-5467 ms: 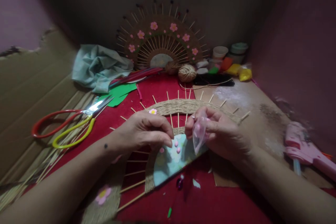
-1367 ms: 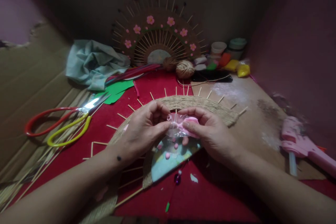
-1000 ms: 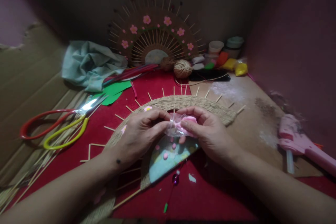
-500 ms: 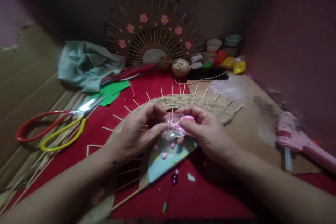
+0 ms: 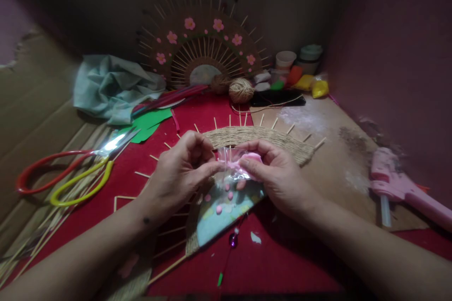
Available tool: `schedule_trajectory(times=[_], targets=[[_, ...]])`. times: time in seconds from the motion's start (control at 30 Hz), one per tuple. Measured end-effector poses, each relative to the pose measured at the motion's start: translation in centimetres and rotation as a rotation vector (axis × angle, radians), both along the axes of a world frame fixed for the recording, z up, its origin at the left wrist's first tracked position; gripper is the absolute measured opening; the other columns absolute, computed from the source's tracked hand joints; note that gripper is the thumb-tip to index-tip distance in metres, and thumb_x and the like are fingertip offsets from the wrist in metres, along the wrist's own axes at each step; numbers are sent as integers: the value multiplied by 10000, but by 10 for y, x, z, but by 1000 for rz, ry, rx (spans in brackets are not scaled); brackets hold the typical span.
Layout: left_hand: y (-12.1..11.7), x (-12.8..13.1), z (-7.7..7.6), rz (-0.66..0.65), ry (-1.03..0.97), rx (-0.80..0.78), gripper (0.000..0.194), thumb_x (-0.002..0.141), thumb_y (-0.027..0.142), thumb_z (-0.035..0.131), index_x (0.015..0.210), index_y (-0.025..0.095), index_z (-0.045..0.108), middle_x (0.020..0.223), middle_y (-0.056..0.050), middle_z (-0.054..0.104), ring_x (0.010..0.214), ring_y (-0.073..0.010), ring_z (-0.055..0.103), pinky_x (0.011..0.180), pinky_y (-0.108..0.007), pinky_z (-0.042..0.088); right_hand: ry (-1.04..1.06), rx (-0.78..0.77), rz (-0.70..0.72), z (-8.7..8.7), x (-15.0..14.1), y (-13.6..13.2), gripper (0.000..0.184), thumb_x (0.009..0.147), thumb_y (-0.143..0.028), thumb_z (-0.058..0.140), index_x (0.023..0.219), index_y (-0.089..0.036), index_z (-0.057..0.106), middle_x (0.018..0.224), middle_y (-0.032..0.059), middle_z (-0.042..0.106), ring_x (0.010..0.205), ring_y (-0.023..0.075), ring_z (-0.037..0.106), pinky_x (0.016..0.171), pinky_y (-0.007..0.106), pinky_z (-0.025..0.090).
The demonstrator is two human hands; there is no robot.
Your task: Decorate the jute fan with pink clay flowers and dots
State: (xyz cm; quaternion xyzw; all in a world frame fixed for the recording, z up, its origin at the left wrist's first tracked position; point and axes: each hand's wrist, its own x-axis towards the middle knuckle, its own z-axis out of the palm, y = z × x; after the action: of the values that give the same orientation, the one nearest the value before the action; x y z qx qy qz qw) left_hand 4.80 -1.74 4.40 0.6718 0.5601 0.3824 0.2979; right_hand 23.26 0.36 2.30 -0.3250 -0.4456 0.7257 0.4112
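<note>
Between my hands is a small clear plastic bag [image 5: 233, 174] with pink modelling clay [image 5: 252, 157] inside. My left hand [image 5: 187, 164] pinches the bag's left edge between thumb and curled fingers. My right hand [image 5: 273, 164] grips the right end, its thumb pressing on the clay. Below the bag lies a twine-woven fan frame [image 5: 261, 137] with thin sticks radiating from it. Several small pink clay balls [image 5: 219, 209] rest on the fan's light-blue half-round centre [image 5: 215, 228]. My hands hide part of the fan.
Scissors [image 5: 102, 153] with red and yellow handles lie left, beside loose sticks. A pink glue gun [image 5: 391, 181] is at right. Behind stand a finished flowered fan [image 5: 197, 40], a twine ball [image 5: 241, 90], a crumpled cloth [image 5: 113, 87], yellow clay packets [image 5: 319, 88] and cups [image 5: 285, 59].
The view has shifted slightly, so everything sits a little further left. My left hand has drawn slightly away from my right; both keep hold of the bag.
</note>
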Motion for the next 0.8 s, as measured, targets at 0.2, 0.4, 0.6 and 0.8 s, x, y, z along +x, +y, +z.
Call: schedule_trajectory(times=[0.2, 0.4, 0.6, 0.8], targets=[[-7, -2, 0, -87, 243, 173, 107, 839, 284, 623, 813, 186, 592, 750, 6, 594, 679, -102, 541, 621, -227, 431, -18, 3, -10, 2, 0, -1, 151, 772, -208, 619, 918, -225, 582, 589, -42, 643, 474, 119, 622, 478, 240, 499], [-8, -2, 1, -153, 299, 265, 45, 851, 210, 606, 896, 212, 595, 839, 1, 614, 780, -113, 574, 735, -235, 450, 25, -20, -1, 1, 0, 1, 145, 760, -199, 637, 895, -213, 586, 642, -31, 663, 482, 116, 630, 492, 247, 517], [-6, -2, 3, -179, 356, 285, 195, 856, 206, 604, 1042, 233, 655, 954, -21, 628, 864, -114, 596, 751, -218, 467, 107, -51, 35, -3, 0, 2, 179, 743, -201, 678, 902, -206, 597, 706, -19, 689, 481, 111, 635, 492, 238, 510], [-6, -3, -2, -192, 412, 361, 161, 856, 203, 597, 998, 227, 670, 912, -27, 627, 826, -123, 597, 752, -247, 476, 97, -38, 86, -2, 0, 2, 186, 733, -230, 710, 887, -192, 612, 718, -8, 694, 500, 96, 626, 537, 231, 492]])
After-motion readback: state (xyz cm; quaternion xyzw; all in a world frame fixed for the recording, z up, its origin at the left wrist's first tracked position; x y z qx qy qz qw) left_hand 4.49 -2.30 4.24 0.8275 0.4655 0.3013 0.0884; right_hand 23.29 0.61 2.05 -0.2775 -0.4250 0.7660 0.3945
